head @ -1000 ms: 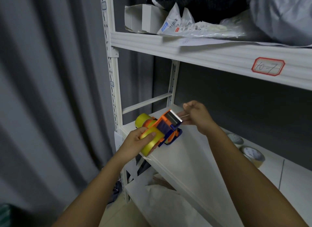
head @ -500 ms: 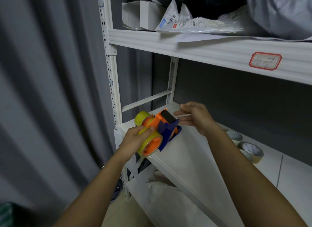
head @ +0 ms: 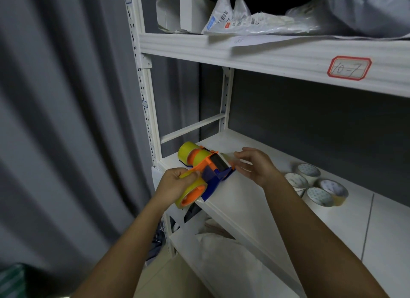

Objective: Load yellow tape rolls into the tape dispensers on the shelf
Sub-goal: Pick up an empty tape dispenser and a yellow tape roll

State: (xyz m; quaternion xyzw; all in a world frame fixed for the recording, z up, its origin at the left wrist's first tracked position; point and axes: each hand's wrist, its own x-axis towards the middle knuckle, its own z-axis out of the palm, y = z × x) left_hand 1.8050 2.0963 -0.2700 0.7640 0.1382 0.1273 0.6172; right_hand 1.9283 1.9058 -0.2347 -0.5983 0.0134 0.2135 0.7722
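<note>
Left hand (head: pixel 177 182) grips yellow tape roll (head: pixel 190 192) seated in orange-blue dispenser (head: pixel 213 171); right hand (head: pixel 255 166) fingers spread, loose. 2nd loaded dispenser (head: pixel 190 153) behind. Threading likely remains.

A white metal shelving unit (head: pixel 277 60) with slotted uprights fills the right of the frame, set against a dark grey wall (head: pixel 310 124). Grey pleated curtains (head: pixel 62 120) hang down the left side. At upper right, a red-bordered label (head: pixel 349 68) handwritten "10-7" is stuck to the upper shelf's front edge. A strip of beige floor (head: pixel 164 275) shows at bottom centre, below the lowest shelf. Lighting is dim and even.
</note>
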